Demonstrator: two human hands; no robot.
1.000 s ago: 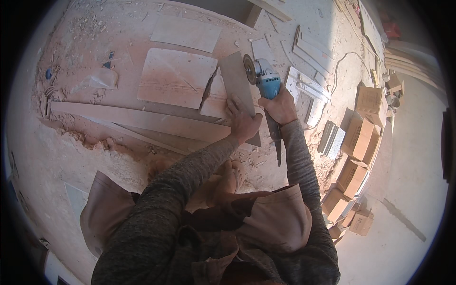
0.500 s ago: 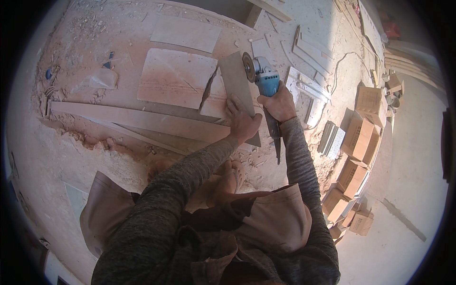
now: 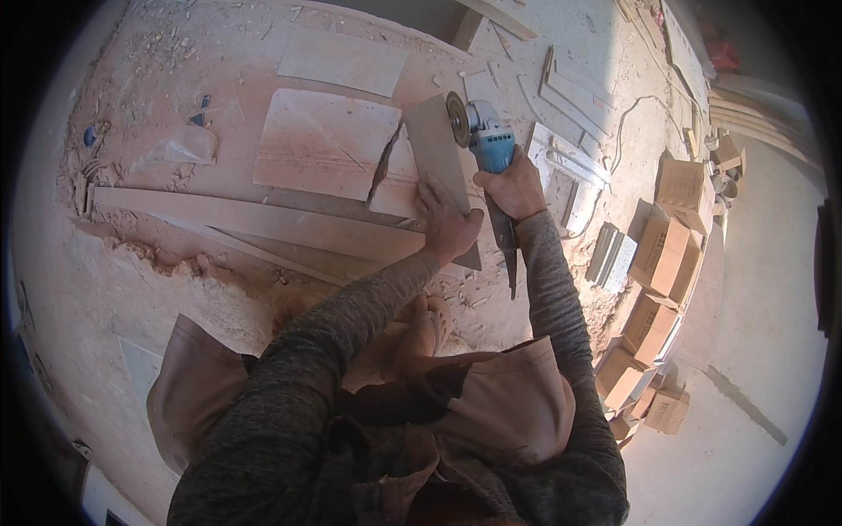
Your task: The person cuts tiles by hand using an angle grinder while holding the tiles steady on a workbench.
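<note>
My right hand (image 3: 516, 186) is wrapped round the body of a blue angle grinder (image 3: 494, 151). The grinder's round disc (image 3: 458, 120) is at the upper right edge of a narrow grey tile strip (image 3: 436, 145); I cannot tell whether it touches. My left hand (image 3: 449, 221) grips the lower part of that strip, fingers on its face and thumb toward its right edge. The strip is tilted over a cracked pale slab (image 3: 329, 145) that lies on the dusty ground. Below my right hand the grinder's dark handle end and cord run down beside my forearm.
A long tile strip (image 3: 254, 221) lies left of my hands. Another flat tile (image 3: 344, 61) rests farther off. Offcuts (image 3: 570, 167) lie to the right, near a loose cable (image 3: 624, 123). Cardboard boxes (image 3: 660, 245) line the right side. My bare foot (image 3: 427, 326) is just below the left hand.
The grinder and my right hand have shifted very slightly up and left along the strip's edge. My left hand and the strip stay in place.
</note>
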